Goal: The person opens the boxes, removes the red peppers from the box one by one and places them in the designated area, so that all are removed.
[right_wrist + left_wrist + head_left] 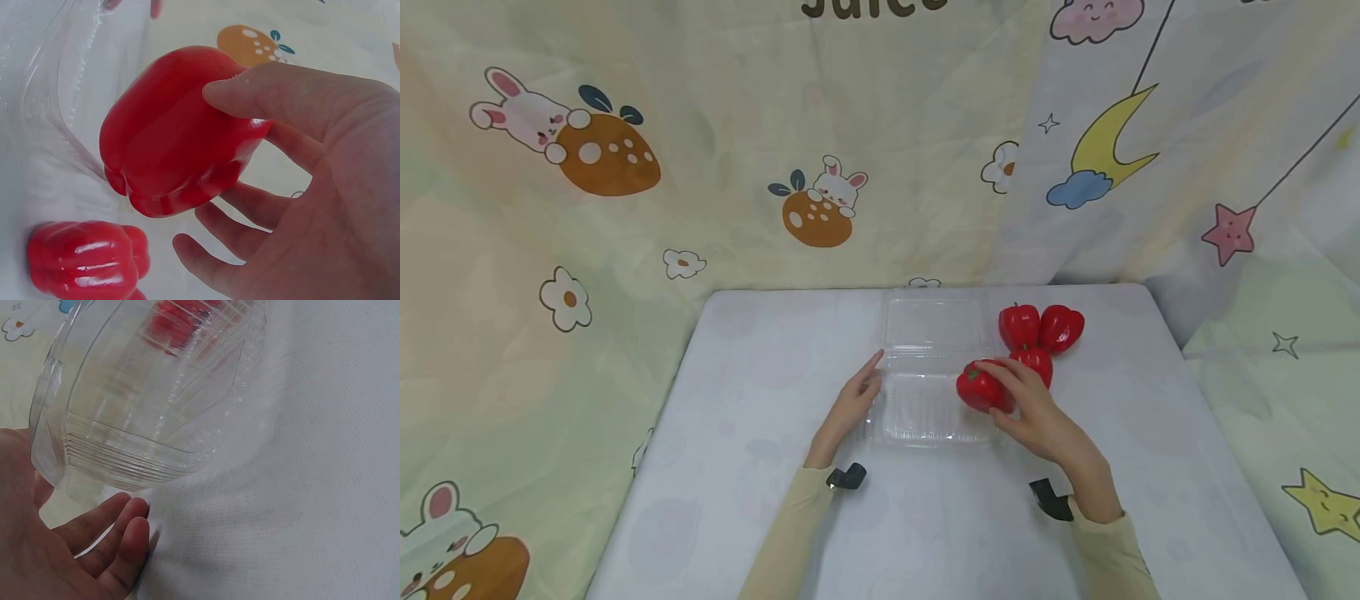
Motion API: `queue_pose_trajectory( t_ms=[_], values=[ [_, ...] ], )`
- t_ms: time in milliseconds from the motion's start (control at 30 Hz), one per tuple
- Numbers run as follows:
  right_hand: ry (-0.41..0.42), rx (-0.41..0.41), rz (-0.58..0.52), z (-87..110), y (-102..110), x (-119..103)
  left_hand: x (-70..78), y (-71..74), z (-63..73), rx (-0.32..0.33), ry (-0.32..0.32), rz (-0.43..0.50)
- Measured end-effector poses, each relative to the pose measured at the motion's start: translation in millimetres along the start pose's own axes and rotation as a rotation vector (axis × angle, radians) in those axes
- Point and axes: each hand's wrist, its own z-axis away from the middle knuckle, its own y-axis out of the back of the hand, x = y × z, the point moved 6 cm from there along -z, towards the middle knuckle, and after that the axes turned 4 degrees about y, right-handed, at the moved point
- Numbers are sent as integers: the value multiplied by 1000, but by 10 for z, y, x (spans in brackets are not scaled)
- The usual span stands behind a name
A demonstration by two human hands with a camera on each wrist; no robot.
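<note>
A red bell pepper (979, 388) is pinched between the thumb and fingers of my right hand (1047, 423), over the right part of a clear plastic clamshell container (917, 410). The right wrist view shows this glossy bell pepper (165, 134) tilted, thumb on one side and fingers on the other. The container lies opened out, its lid (934, 323) folded back on the far side. My left hand (847, 407) is at the container's left edge with fingers extended, fingertips right by the rim; the left wrist view has the ribbed wall (125, 456) above those fingers.
Beyond my right hand, three more red bell peppers sit in a cluster: one at the back left (1018, 326), one at the back right (1063, 329) and one in front (1036, 363). The white table (760, 500) has a patterned cloth (887, 225) behind it.
</note>
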Motion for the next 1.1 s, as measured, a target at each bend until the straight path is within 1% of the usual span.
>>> queue_pose_trajectory(
  t_ms=[233, 467, 600, 1100],
  values=[
    [-10, 9, 0, 33, 38, 24, -6, -1, 0, -3, 11, -2],
    [-22, 20, -2, 68, 71, 51, 16, 4, 10, 1, -4, 2],
    [-21, 29, 3, 84, 96, 63, 16, 6, 7, 0, 2, -3],
    [-58, 29, 16, 155, 181, 103, 11, 11, -6, -9, 3, 7]
  ],
)
